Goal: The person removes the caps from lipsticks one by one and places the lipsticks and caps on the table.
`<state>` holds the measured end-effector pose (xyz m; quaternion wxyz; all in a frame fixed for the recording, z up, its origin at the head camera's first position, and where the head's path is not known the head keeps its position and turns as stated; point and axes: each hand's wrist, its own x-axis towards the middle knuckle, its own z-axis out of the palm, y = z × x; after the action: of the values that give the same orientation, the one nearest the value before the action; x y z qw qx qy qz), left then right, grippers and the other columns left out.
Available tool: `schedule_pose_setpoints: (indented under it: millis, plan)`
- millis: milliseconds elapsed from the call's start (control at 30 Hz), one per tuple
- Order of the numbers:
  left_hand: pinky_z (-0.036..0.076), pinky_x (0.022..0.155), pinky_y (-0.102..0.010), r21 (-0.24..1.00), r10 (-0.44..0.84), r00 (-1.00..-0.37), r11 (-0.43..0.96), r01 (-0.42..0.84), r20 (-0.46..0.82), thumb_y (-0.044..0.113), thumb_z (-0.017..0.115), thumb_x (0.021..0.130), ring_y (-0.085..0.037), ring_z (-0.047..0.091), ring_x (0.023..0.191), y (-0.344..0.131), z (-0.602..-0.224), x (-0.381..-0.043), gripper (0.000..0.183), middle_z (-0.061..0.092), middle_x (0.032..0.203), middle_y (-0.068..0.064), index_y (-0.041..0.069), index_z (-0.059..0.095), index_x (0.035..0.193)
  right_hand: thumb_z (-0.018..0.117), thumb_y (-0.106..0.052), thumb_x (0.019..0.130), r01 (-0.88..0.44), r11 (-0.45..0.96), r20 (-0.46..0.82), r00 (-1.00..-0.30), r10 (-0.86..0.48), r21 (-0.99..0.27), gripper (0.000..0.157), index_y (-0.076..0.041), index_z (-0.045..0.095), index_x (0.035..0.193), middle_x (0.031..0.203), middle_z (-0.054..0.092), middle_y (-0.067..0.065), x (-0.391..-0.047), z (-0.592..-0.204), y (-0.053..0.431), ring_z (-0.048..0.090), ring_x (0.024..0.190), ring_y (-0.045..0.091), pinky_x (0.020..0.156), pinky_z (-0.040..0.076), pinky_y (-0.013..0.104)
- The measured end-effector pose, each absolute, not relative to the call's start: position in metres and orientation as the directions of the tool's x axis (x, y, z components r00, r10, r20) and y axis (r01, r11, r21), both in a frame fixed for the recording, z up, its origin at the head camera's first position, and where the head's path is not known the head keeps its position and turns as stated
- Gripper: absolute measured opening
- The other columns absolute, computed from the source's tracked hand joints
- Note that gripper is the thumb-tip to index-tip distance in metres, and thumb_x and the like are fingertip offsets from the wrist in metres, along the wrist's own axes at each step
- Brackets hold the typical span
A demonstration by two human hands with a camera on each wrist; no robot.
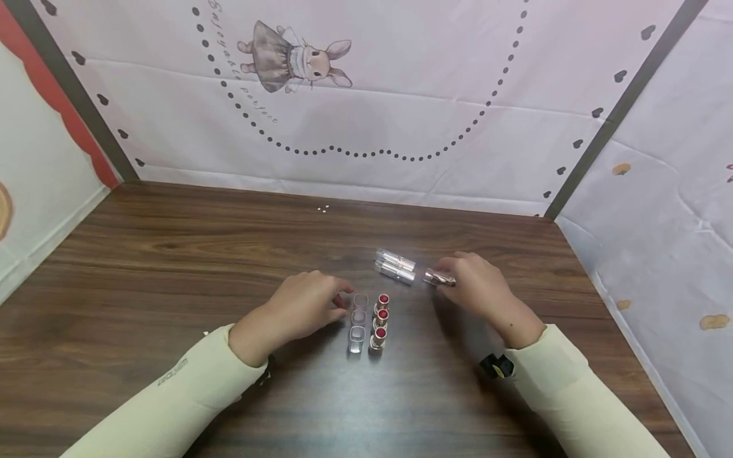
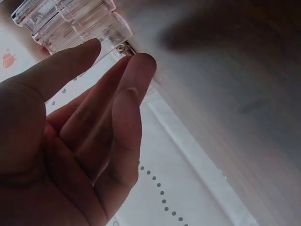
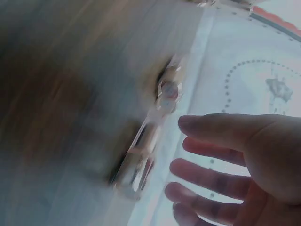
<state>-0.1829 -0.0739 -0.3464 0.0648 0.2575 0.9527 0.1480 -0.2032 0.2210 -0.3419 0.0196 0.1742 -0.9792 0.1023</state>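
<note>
The lipstick (image 1: 438, 277) lies just left of the right hand (image 1: 476, 284), the nearer, long axis roughly along the table's (image 1: 229, 235) far edge. Both hands, right and left (image 1: 300, 305), are loosely open, gripping nothing.

Three caps (image 1: 358, 317) stand left of three lipsticks (image 1: 382, 318).

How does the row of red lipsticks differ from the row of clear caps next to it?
Colour: the red lipsticks show red tips in shiny metallic cases, while the clear caps are see-through.
Shape: the lipsticks end in rounded tips; the caps show a squarish outline on top.
Place: the caps stand right beside the left hand, while the lipsticks are farther from it.
Shared: both are rows of three, standing upright.
</note>
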Motion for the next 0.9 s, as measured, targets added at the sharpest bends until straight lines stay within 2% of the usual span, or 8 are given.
schedule_pose_setpoints:
  millis: [133,233,600,733,900]
  plan:
    - [0.056,0.074,-0.043,0.290,0.510,-0.859,0.829,0.479,-0.041,0.022,0.079,0.086,-0.018,0.073,0.093,-0.074,-0.347,-0.182,0.036,0.078,0.093,0.007,0.015,0.072,0.120,0.079,-0.018,0.085,-0.302,0.942,0.015,-0.953,-0.303,-0.149,0.038,-0.006,0.070,0.119,0.112,0.069,0.015,-0.208,-0.344,0.226,0.066,0.102,0.033,0.082,0.054,0.052]
    - [0.056,0.072,-0.042,0.278,0.510,-0.860,0.831,0.481,-0.036,0.022,0.079,0.086,-0.018,0.073,0.092,-0.074,-0.348,-0.182,0.036,0.078,0.093,0.006,0.015,0.072,0.120,0.079,-0.018,0.085,-0.290,0.948,-0.006,-0.956,-0.293,-0.131,0.037,-0.006,0.070,0.119,0.110,0.069,0.015,-0.211,-0.346,0.231,0.066,0.099,0.032,0.080,0.054,0.052]
    - [0.057,0.074,-0.045,0.286,0.510,-0.860,0.829,0.480,-0.036,0.022,0.079,0.085,-0.020,0.074,0.095,-0.074,-0.347,-0.179,0.036,0.078,0.095,0.004,0.013,0.072,0.120,0.077,-0.014,0.086,-0.282,0.948,-0.074,-0.953,-0.294,-0.148,0.014,-0.009,0.072,0.099,0.087,0.071,0.004,-0.216,-0.353,0.233,0.062,0.073,0.018,0.064,0.051,0.040]
    - [0.057,0.074,-0.045,0.278,0.505,-0.862,0.834,0.476,-0.037,0.021,0.079,0.085,-0.021,0.074,0.095,-0.076,-0.346,-0.179,0.037,0.078,0.094,0.004,0.012,0.071,0.121,0.075,-0.011,0.087,-0.284,0.945,-0.084,-0.950,-0.300,-0.161,0.012,-0.008,0.073,0.099,0.083,0.070,0.003,-0.217,-0.356,0.232,0.059,0.068,0.015,0.062,0.049,0.036]
    - [0.057,0.075,-0.045,0.274,0.501,-0.865,0.836,0.475,-0.029,0.022,0.079,0.086,-0.021,0.074,0.095,-0.079,-0.345,-0.179,0.037,0.078,0.094,0.005,0.013,0.071,0.121,0.074,-0.010,0.087,-0.292,0.942,-0.072,-0.949,-0.307,-0.166,0.014,-0.006,0.075,0.101,0.084,0.071,0.004,-0.217,-0.357,0.231,0.059,0.068,0.015,0.063,0.050,0.037]
